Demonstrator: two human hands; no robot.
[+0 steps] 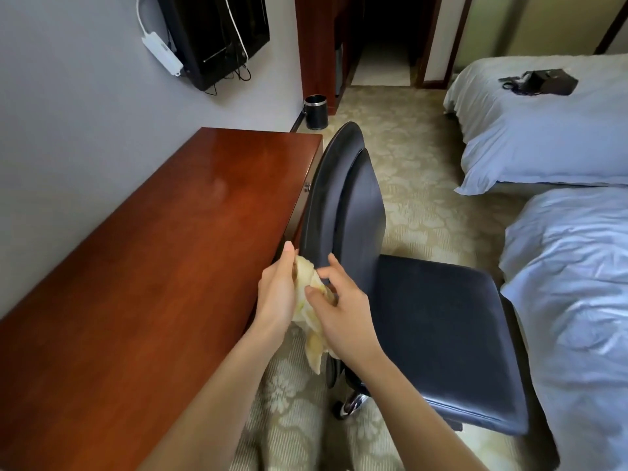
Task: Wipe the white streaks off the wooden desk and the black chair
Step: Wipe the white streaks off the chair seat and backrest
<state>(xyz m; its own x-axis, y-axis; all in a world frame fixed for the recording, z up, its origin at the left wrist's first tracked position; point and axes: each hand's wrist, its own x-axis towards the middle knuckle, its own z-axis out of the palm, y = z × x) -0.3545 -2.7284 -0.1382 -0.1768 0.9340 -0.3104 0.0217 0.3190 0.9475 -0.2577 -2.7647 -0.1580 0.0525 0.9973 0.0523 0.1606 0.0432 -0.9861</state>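
Observation:
A pale yellow cloth (307, 282) is bunched between my two hands, just off the desk's near right edge and beside the chair's backrest. My left hand (277, 294) holds the cloth from the left, thumb pointing up. My right hand (339, 307) grips it from the right, fingers curled into the folds. A tail of the cloth hangs down below my hands. The black chair (441, 328) stands right of the reddish wooden desk (153, 266), its backrest turned toward the desk. A faint pale smear shows on the desk top near its far end.
Two beds with light blue sheets (560, 266) fill the right side; a dark bag lies on the far one. A black bin (316, 111) stands on the patterned carpet by the wall. A wall-mounted screen and white power strip (162, 53) hang above the desk.

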